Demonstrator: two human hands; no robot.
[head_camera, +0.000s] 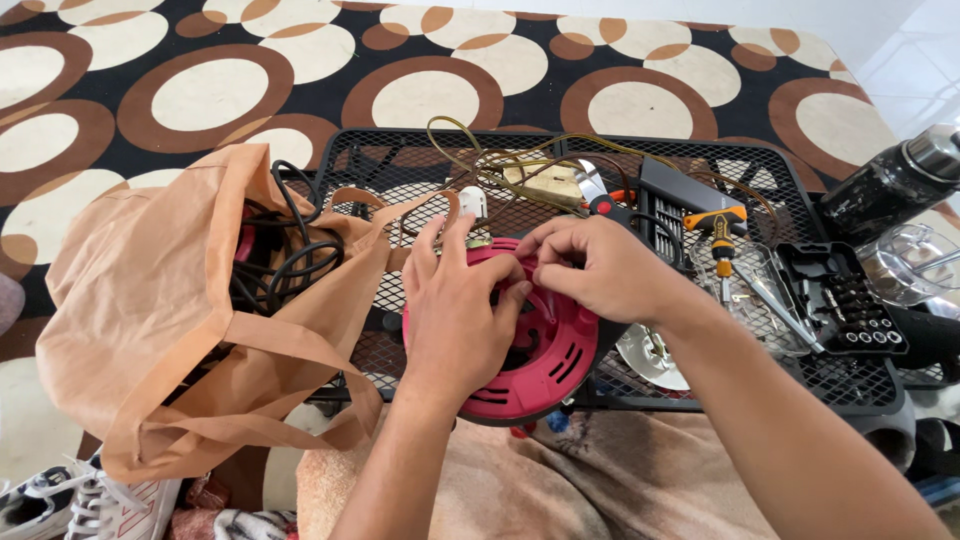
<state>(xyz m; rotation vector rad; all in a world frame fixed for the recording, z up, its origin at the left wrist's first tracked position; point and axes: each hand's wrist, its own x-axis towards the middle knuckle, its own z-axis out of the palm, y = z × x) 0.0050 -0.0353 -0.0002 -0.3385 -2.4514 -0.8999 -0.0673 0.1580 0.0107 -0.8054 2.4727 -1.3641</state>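
Grip, head view: both hands rest on a round red cord reel (535, 345) lying flat on the black mesh counter (800, 375). Left hand (455, 310) lies palm-down over the reel's left half, fingers loosely spread, fingertips at its hub; it clamps nothing visible. Right hand (600, 265) is curled over the hub from the right, fingers pressed together as if pinching something small; what sits between them is hidden by the knuckles.

Surroundings, same view:
- Tan cloth bag (160, 300), open-mouthed, touching the reel's left side; black cables (280, 260) coiled inside; one strap (390, 205) drapes toward the left hand.
- Olive-brown cord (480, 160), tangled, behind the hands, with a white plug (472, 200).
- Red-handled cutters (598, 195), just behind the right hand.
- Orange-and-black screwdriver (720, 235), right of the right wrist.
- Black bit case (850, 300), open, further right.
- Clear plastic lid (760, 285), between screwdriver and case.
- Dark bottle (890, 185) and clear jar (910, 265), at the right edge.
- Brown-circled carpet (200, 90) beneath; white shoes (90, 500), lower left.
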